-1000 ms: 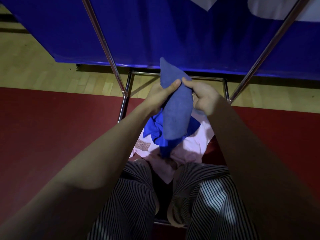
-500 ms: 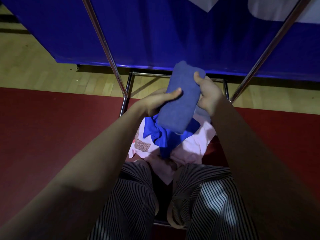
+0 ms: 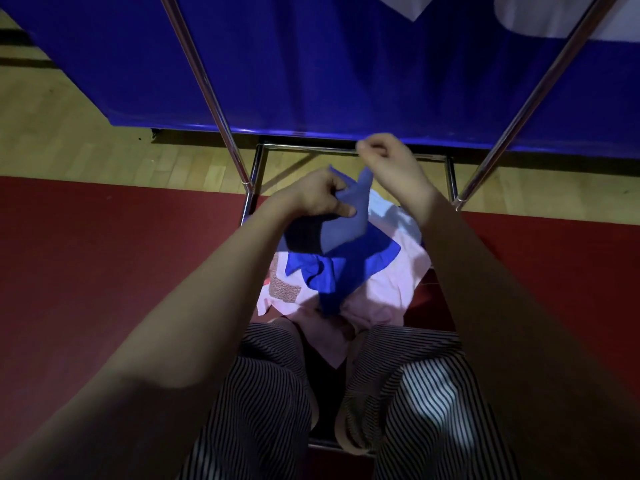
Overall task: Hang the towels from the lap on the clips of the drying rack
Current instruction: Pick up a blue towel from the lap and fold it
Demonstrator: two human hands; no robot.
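On our lap, the pile of pink and bright blue cloths [image 3: 391, 282] could slide off if the dusty-blue soft towel [image 3: 341, 230] drags it. Our left hand [image 3: 308, 197] curls round this towel just above the pile. One corner rises beside our right hand [image 3: 394, 168]; whether its loosely curled fingers hold it, we cannot tell.

The muted slate-blue cloth towel [image 3: 341, 225] is plain, duller than the vivid royal-blue cloth [image 3: 349, 270]. The pale pink fabric [image 3: 394, 282] carries a speckled reddish-brown patch [image 3: 284, 289]. The thin-striped trousers [image 3: 270, 403] are black and white; the smooth floor mat [image 3: 104, 254] is dark red.
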